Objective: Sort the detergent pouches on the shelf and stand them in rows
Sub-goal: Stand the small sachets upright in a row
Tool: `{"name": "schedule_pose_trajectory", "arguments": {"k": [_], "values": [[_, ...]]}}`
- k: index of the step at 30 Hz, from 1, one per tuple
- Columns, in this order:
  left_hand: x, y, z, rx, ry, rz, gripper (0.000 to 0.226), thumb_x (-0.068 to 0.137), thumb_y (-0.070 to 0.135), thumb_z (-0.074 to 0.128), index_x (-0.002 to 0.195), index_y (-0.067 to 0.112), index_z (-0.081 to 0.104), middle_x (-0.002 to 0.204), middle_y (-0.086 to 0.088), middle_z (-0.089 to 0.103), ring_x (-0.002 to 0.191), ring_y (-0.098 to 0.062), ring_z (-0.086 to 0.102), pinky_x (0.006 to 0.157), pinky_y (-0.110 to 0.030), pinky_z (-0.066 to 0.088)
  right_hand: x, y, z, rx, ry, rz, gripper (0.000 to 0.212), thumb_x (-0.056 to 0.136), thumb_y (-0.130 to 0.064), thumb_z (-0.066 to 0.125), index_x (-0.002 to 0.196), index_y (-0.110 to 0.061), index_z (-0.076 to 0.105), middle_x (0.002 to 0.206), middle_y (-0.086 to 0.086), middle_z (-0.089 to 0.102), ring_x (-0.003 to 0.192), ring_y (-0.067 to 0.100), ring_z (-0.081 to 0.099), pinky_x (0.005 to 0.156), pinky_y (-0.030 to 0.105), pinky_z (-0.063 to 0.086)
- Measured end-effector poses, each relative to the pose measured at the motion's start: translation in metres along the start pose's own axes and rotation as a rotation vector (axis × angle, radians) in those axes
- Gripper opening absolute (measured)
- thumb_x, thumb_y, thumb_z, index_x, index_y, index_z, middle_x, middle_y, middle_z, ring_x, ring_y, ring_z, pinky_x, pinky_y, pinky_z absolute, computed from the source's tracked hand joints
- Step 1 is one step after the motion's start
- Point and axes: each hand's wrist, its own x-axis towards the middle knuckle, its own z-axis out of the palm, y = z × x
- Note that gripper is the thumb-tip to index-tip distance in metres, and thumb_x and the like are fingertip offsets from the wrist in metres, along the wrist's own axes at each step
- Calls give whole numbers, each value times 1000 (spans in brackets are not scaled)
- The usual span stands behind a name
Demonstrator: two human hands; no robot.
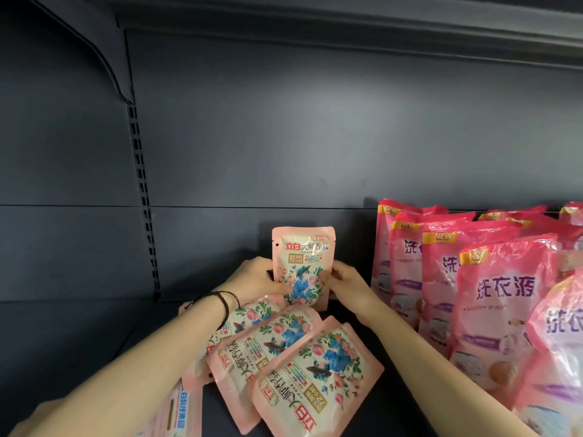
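Through the head camera I am seeing open room on the dark shelf left of the upright pouch, out to the slotted post. The left hand and right hand are gripping that pouch by its side edges, standing it near the back panel. Flat pouches are lying just in front, under the wrists. Tall pink bags are crowding the right side.

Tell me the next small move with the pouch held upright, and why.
Probably settle the upright pouch on its base and let go. The left hand and right hand grip its side edges, it already looks straight near the back of the shelf, and the flat pouches in front are not yet stood up.
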Motion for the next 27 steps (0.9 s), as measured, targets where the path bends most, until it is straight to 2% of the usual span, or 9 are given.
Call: {"name": "schedule_pose_trajectory", "arguments": {"k": [3,7,13,16,20,22,23,25,27], "values": [[2,2,0,35,22,-17,23,78,17,75,101,20,73,100,3,74,86,-7,69,83,-31,57,2,-1,-3,-115,22,2,18,93,-6,57,106,-15,64,109,1,70,102,16,66,86,38,57],[15,14,9,69,117,-30,20,85,18,69,104,13,73,104,-1,73,91,-15,69,82,-39,58,12,-7,-5,-227,198,-23,17,94,-3,53,106,-8,64,112,7,68,105,20,64,82,32,55],[31,14,19,178,151,-81,14,88,23,66,86,11,72,91,-2,72,76,-17,66,63,-31,53,18,-1,-9,-235,186,68,22,96,-8,50,115,-8,61,119,9,66,108,23,63,90,43,55],[31,10,18,177,113,-57,18,88,27,66,86,10,72,92,-2,72,79,-19,67,61,-28,51,17,-3,-15,-437,161,131,17,95,-18,54,106,-8,63,105,8,67,95,21,64,79,36,55],[17,11,-2,379,18,-21,29,88,39,62,94,12,72,93,-1,71,82,-19,67,70,-35,57,2,-32,-28,-984,-96,199,18,92,-29,59,83,-14,53,73,-2,54,66,14,55,55,25,41],[2,14,-25,579,-7,53,28,89,44,58,102,21,68,93,8,66,81,-12,62,63,-29,51,-7,-55,-29,-1099,-234,196,17,93,-30,57,84,-16,53,70,-3,53,57,11,52,50,23,40],[-7,16,-38,668,-54,92,27,89,47,56,103,27,66,91,13,63,80,-9,59,60,-25,46,-11,-67,-27,-1142,-298,173,15,93,-31,57,91,-17,55,72,-3,54,57,11,52,50,22,41],[-26,18,-63,832,-165,143,25,89,52,52,102,34,64,85,19,58,78,-4,56,59,-24,43,-15,-90,-20,-1244,-440,87,27,94,-32,56,109,-10,60,78,-1,57,63,14,55,54,21,43],[-45,17,-83,936,-209,152,28,89,56,49,99,35,64,83,21,59,79,-3,57,64,-25,47,-16,-109,-7,-1321,-552,-11,39,95,-36,52,120,-7,61,96,4,64,82,19,61,70,25,47]]}}
